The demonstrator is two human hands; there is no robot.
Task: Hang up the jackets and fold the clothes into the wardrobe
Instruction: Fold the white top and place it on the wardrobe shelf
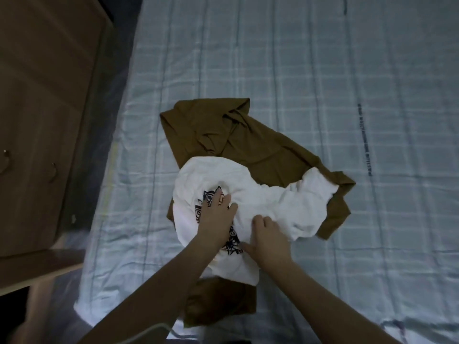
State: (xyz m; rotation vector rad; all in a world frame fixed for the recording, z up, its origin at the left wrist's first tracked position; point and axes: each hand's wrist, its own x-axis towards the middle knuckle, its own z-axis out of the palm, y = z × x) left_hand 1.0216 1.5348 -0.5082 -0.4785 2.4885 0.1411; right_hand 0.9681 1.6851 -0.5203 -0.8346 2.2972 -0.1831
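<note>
Both hands, left [216,214] flat, right [269,238] pinching, pressed the crumpled white printed cotton T-shirt [268,202] atop the brown shirt [250,147] on the checked bed [323,70]; lifting might drag both.

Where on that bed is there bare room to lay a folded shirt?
The checked bedsheet is bare beyond and right of the brown garment. Crowded: the middle, where both hands, left hand and right hand, press the white printed T-shirt.
</note>
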